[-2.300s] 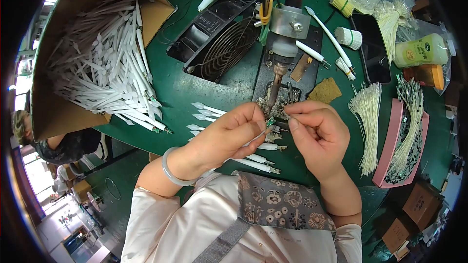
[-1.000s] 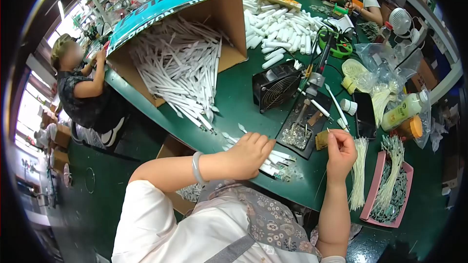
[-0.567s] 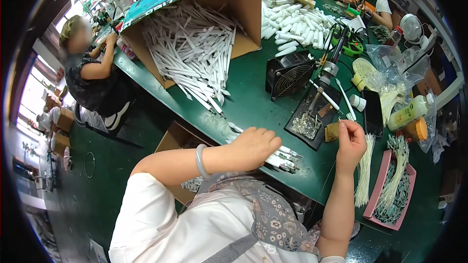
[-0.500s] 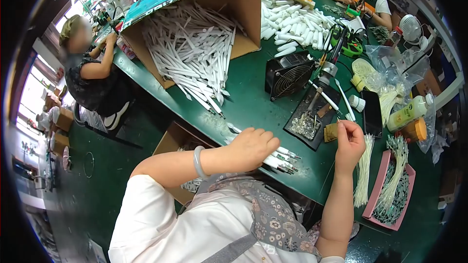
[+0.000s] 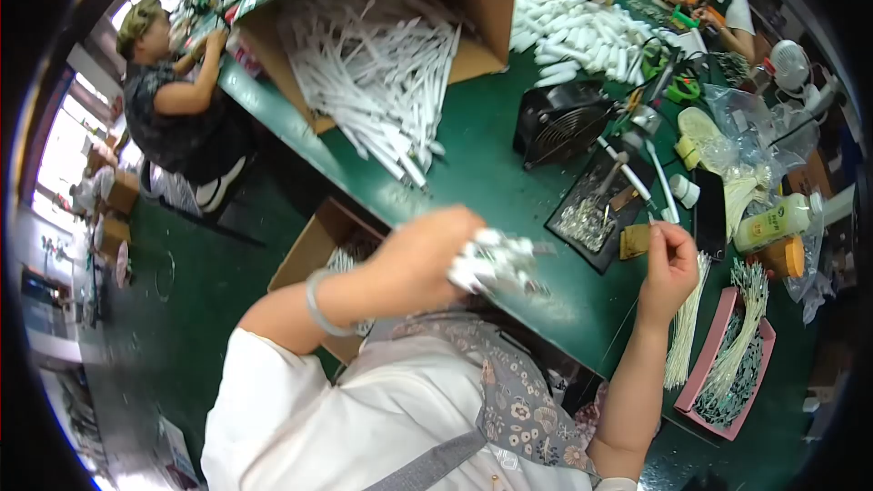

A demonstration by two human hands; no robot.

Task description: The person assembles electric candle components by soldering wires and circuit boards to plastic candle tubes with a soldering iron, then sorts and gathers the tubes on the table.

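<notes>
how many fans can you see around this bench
2: a black fan on the green table, and a small white fan at the upper right, near the plastic bags. More may be hidden.

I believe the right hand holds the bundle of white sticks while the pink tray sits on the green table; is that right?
Not quite: the head view shows the left hand holding the bundle of white sticks; the pink tray does sit on the green table.
</notes>
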